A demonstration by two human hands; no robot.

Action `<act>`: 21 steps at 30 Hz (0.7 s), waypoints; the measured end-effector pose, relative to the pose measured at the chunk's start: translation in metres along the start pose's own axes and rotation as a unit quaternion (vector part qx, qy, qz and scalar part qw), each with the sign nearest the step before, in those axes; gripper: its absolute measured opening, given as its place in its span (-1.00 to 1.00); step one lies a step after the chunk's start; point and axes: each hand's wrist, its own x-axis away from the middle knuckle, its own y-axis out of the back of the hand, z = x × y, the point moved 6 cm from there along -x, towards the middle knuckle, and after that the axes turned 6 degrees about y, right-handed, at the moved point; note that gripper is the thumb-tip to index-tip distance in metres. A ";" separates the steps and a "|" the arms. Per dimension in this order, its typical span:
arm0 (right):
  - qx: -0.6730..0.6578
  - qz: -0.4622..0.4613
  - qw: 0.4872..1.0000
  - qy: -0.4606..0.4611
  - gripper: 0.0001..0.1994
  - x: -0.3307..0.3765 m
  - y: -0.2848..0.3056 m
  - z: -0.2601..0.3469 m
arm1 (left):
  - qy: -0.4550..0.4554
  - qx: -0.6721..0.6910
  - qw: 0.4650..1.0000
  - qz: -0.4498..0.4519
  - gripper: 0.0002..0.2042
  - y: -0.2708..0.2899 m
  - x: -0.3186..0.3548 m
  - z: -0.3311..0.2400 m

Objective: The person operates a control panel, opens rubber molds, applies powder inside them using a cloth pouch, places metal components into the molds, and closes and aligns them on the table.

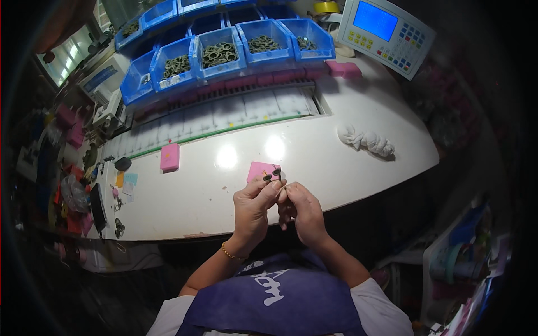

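Over the front edge of the white table (190,207), my two hands meet fingertip to fingertip. My left hand (252,204) is closed in a pinch around small dark pieces with round, cup-like heads (277,172), which stick up past the thumb. My right hand (304,211) is also closed, its thumb and forefinger pressed together beside the left fingertips. What the right fingers pinch is too small and too covered to name. Just beyond the pieces lies a flat pink block (256,170), partly hidden by them and my left hand.
Blue bins (218,53) of small dark rings stand at the back, behind a pale marked strip (224,115). A pink box (170,158) sits left, a twisted white cloth (367,141) right. A control panel with a blue screen (386,33) rises at back right.
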 end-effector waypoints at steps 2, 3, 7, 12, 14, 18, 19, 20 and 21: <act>0.095 0.023 0.995 0.016 -0.70 0.007 0.003 -0.004 | -0.022 -0.056 0.998 -0.019 -0.85 0.008 -0.002 -0.006; 0.186 0.042 0.981 0.031 -0.71 0.013 0.003 -0.008 | -0.039 -0.113 0.992 -0.039 -0.84 0.013 -0.002 -0.010; 0.493 0.193 0.810 0.252 -0.81 0.041 -0.013 -0.052 | -0.057 -0.131 0.989 -0.040 -0.88 0.013 0.000 -0.019; 0.606 0.236 0.701 0.293 -0.90 0.045 -0.024 -0.092 | -0.129 -0.235 0.961 -0.070 -0.86 0.012 0.004 -0.028; 0.613 0.237 0.690 0.304 -0.90 0.043 -0.026 -0.099 | -0.149 -0.260 0.950 -0.088 -0.84 0.015 0.006 -0.030; 0.672 0.245 0.637 0.287 -0.88 0.045 -0.039 -0.101 | -0.171 -0.292 0.935 -0.106 -0.85 0.021 0.010 -0.035; 0.681 0.239 0.621 0.305 -0.87 0.044 -0.038 -0.103 | -0.169 -0.305 0.932 -0.104 -0.85 0.022 0.008 -0.034; 0.683 0.238 0.627 0.289 -0.83 0.042 -0.037 -0.102 | -0.180 -0.312 0.927 -0.106 -0.85 0.023 0.006 -0.033; 0.679 0.253 0.635 0.266 -0.80 0.042 -0.033 -0.107 | -0.175 -0.311 0.928 -0.110 -0.85 0.023 0.006 -0.033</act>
